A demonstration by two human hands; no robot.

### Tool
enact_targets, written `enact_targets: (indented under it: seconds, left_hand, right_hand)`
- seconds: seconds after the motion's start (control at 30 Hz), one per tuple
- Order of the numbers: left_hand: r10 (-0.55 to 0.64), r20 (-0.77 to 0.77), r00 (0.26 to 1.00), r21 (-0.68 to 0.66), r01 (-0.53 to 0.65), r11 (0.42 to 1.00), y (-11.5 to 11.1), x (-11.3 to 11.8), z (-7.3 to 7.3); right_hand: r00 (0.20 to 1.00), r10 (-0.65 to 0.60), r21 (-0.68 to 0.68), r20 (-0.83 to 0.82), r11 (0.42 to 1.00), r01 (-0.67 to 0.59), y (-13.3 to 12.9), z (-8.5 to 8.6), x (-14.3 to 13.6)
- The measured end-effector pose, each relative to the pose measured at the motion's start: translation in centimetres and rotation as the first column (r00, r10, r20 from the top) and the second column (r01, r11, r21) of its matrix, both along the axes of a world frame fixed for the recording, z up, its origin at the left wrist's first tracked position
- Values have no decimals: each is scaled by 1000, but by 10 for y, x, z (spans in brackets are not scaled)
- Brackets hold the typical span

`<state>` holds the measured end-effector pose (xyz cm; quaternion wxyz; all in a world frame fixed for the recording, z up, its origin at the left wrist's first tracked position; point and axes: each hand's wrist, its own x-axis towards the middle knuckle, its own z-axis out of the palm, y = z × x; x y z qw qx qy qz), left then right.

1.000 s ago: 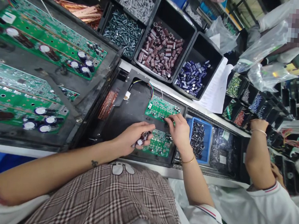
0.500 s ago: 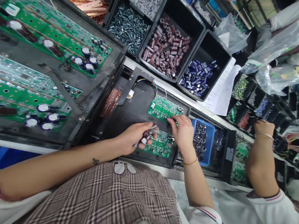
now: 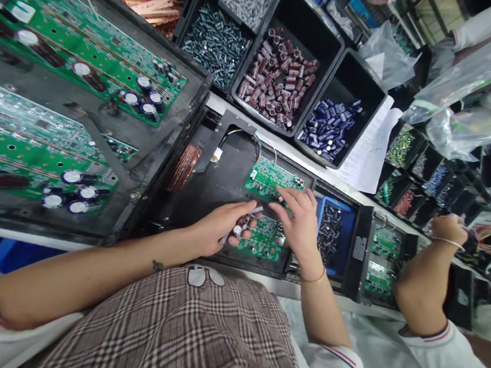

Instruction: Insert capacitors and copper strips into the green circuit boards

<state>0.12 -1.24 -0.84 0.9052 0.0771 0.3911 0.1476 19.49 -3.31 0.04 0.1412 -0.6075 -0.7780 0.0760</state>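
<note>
My left hand (image 3: 228,222) is closed around several brown capacitors (image 3: 238,230) with pale ends, over the left part of the lower green circuit board (image 3: 266,243). My right hand (image 3: 299,215) is over the right end of the upper green circuit board (image 3: 267,174), its thumb and forefinger apart. A small light-topped part (image 3: 280,198) shows between those fingertips at the board's lower edge. Whether a finger touches it, I cannot tell. Both boards lie in a black fixture (image 3: 210,195), and coloured wires (image 3: 257,145) run from the upper one.
Black bins of brown capacitors (image 3: 279,79) and blue capacitors (image 3: 329,125) stand behind the fixture. A blue tray (image 3: 341,237) of small dark parts is right of my hand. Larger boards (image 3: 98,47) lie left. At right, a co-worker's arm (image 3: 427,278) reaches toward small bins.
My right thumb and forefinger have spread from a pinch at the upper board's edge. My left hand stays put with its capacitors. The co-worker's hand and the boards near it have shifted.
</note>
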Motion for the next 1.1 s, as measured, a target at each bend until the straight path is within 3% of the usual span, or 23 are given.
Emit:
enact_targets:
  seconds: [0.07,0.13,0.27,0.37,0.57,0.83,0.97,1.1]
  left_hand:
    - [-21,18,1000,21,21,1000,0,-1,1]
    - [-38,17,999,17,38,999,1,-1,2]
    - [-50,21,999,-28,50,998,4,-3,3]
    - [-36,40,999,-27,37,999,5,-4,2]
    - [-16,61,998,7,16,1000,1,-6,6]
    - [106,24,994,47,-107,993,-2,-17,4]
    - [203,-21,979,39,-202,979,-1,-17,2]
    - [221,4,975,51,-221,974,-2,-19,3]
  right_hand:
    - [990,67,-88,-125,993,-79,-3,12,-10]
    - [985,93,-101,-147,989,-108,-1,15,-16]
    - [1000,2,-32,-21,999,-2,14,-5,-12]
    - [1000,6,-45,13,999,-6,22,-19,-7]
    - [994,41,-34,101,999,-38,21,-18,-11]
    - [938,278,6,205,958,-285,23,-16,-5]
    - [962,224,-5,154,974,-225,26,-11,-9]
    - [995,93,-42,-27,995,-94,17,11,-33]
